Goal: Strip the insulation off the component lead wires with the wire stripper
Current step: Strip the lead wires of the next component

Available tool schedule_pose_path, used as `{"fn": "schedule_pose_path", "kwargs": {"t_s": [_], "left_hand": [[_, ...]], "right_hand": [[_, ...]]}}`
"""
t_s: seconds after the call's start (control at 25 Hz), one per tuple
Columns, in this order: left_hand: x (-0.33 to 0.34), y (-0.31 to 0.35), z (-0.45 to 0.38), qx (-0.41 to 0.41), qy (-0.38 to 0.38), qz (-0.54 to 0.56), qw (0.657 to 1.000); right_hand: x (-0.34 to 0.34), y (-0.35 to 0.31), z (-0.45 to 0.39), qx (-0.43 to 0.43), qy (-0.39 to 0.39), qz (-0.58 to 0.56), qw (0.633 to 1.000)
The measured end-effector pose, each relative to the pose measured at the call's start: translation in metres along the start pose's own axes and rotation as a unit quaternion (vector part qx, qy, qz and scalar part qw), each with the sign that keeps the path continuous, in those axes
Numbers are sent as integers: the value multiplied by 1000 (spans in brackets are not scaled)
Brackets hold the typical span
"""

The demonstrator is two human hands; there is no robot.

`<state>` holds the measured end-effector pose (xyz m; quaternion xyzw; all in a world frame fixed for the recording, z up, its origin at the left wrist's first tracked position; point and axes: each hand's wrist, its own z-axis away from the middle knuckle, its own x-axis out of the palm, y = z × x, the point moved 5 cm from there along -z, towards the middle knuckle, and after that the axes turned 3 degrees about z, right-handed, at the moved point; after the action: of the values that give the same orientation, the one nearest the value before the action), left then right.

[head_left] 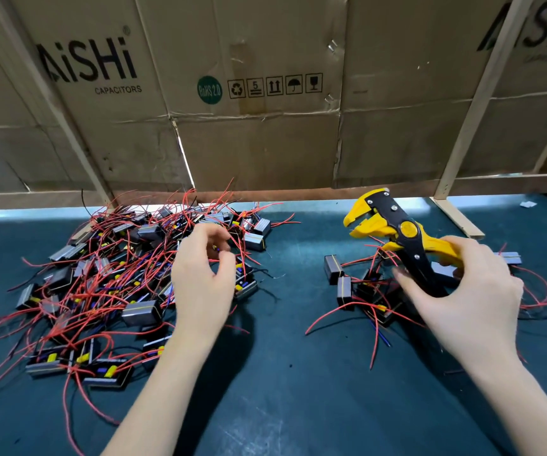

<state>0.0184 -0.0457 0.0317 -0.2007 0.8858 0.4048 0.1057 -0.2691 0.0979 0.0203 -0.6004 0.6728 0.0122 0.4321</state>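
While the right hand (469, 291) wraps thumb and fingers around the black-and-yellow handles of the wire stripper (400, 238), its yellow jaws gape apart, pointing up and away beyond the fingertips. Over on the other side, the left hand (203, 274) hovers above the big pile of components (107, 278), fingers curled, tips dipping among red lead wires (153, 268); whether they pinch one, I cannot tell. Under the right fingers lies a smaller cluster of components (364, 291).
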Motion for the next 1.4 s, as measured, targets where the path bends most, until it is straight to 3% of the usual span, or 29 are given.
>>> {"fn": "schedule_pose_path", "kwargs": {"t_s": [0.12,0.24,0.36,0.52,0.6,0.72,0.92,1.2,1.28,1.4], "left_hand": [[12,-19,-2,13,-161,-129,979],[26,-16,7,75,-207,-189,957],[30,-11,9,80,-211,-163,960],[26,-16,8,16,-243,0,970],[25,-19,7,-32,-223,41,973],[24,-24,7,-48,-147,-4,988],[39,-25,14,-47,-221,-72,971],[27,-25,5,-96,-210,78,970],[22,-28,1,-131,-182,131,966],[6,-35,-6,-150,-61,180,970]], "right_hand": [[1,-1,1,-8,3,9,1000],[1,-3,2,-19,11,17,1000],[1,-3,3,-28,17,20,999],[2,-1,3,-25,16,20,999],[2,0,2,-27,18,21,999],[5,0,3,-34,18,26,999],[8,0,4,-38,13,39,998],[10,2,4,-38,7,50,998],[11,2,4,-38,6,52,998],[11,1,5,-42,4,54,998]]}}
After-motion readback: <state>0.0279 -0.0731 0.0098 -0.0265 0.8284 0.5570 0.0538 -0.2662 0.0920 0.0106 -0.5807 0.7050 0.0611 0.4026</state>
